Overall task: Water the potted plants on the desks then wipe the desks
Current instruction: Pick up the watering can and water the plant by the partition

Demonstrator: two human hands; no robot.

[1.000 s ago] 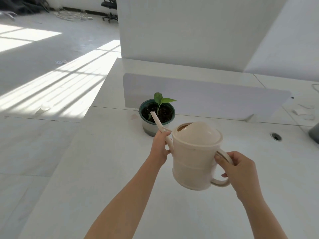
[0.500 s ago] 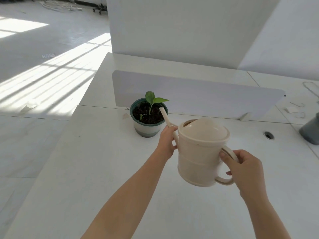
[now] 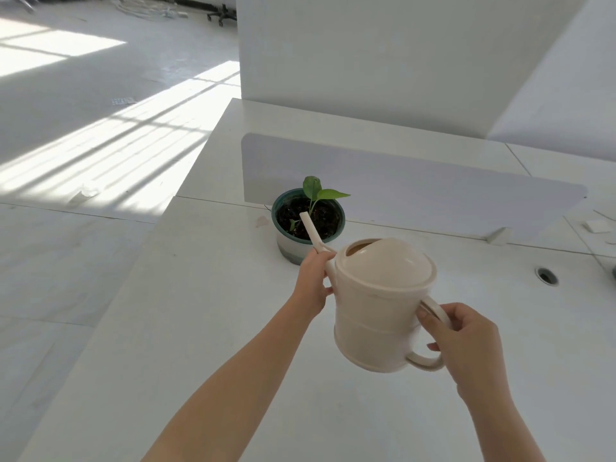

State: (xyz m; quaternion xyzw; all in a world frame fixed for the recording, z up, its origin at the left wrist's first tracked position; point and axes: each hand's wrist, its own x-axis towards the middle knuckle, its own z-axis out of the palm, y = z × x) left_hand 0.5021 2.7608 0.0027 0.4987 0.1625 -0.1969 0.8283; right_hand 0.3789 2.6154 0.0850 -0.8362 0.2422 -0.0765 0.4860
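- Fingers (image 3: 430,320) of my right hand (image 3: 466,343) curl round the handle of the can (image 3: 380,308), which I hold in the air above the desk (image 3: 200,328).
- Left hand (image 3: 313,281) grips the base of the spout (image 3: 311,230), steadying it.
- Spout tip sits over the soil in the pot (image 3: 293,250), just beside the plant (image 3: 313,188). The pot stands on the desk against the divider (image 3: 433,195).
- Progress, as I judge it: early. This plant is being watered or is about to be, and the can is only slightly tipped.
- Left to do: any other plants, then wiping the desks. I see no cloth.
- Hard to tell: I can make out no stream at the tip, nor whether the soil is wet.
- Hidden: the water level; the can's opening shows only a dim tan inside.
- Cut off: a dark object at the right edge, near the cable hole (image 3: 546,275), and small white bits on the next desk that I cannot identify.
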